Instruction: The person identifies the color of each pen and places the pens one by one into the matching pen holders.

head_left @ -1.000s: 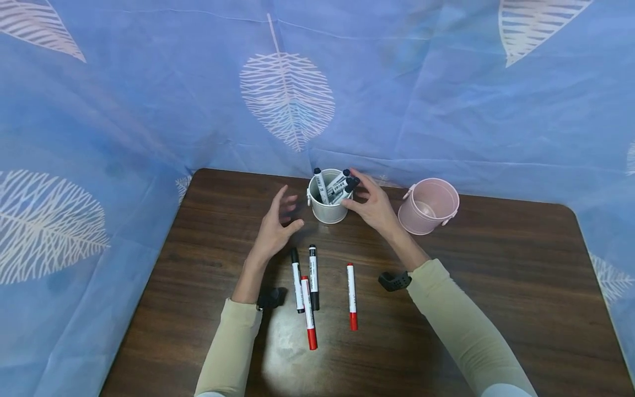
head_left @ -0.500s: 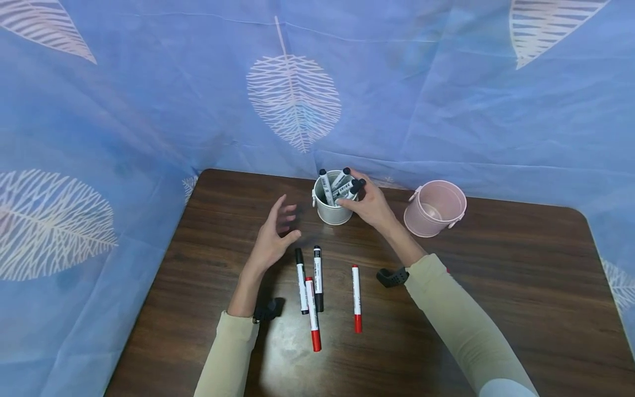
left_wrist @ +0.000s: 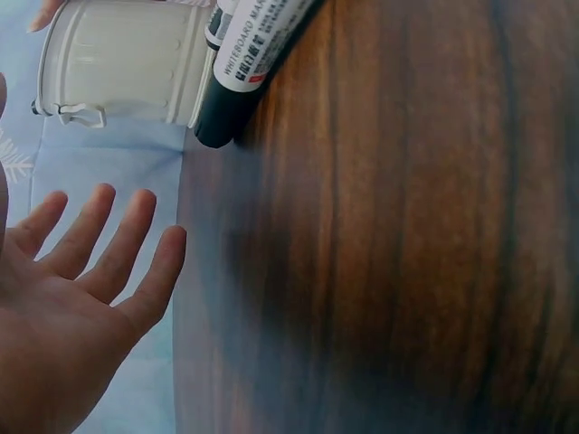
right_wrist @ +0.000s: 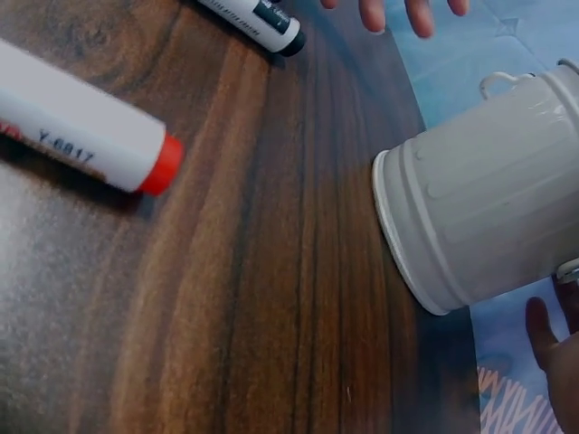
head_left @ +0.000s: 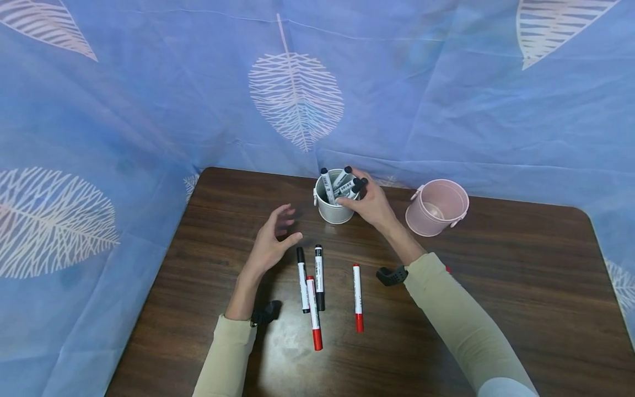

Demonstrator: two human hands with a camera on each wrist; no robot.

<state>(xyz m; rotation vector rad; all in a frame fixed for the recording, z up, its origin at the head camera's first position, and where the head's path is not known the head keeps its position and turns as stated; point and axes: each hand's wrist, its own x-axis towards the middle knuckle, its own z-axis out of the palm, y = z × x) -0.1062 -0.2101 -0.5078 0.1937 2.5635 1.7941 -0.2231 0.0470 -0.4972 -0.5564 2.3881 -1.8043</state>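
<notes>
A small white bucket (head_left: 335,214) with side handles stands near the table's back edge, holding several black-capped whiteboard markers (head_left: 328,187). My right hand (head_left: 374,207) grips its right side, thumb at the front of the rim and forefinger behind; the other fingers are largely hidden. My left hand (head_left: 270,242) hovers left of the bucket, apart from it, with fingers spread and nothing in them. Close to this hand lie two black markers (head_left: 302,281), and a red marker (head_left: 315,314) overlaps them. Another red marker (head_left: 358,298) lies alone to their right.
A pink bucket (head_left: 426,218) stands to the right of the white one, beyond my right forearm. A small red tip (head_left: 448,269) shows beside the right sleeve. A blue cloth with white leaf prints (head_left: 377,99) hangs behind the wooden table (head_left: 521,275).
My left hand has drawn back from the white bucket, towards me and slightly left. My right hand stays at the bucket's rim. The whole view has shifted a little.
</notes>
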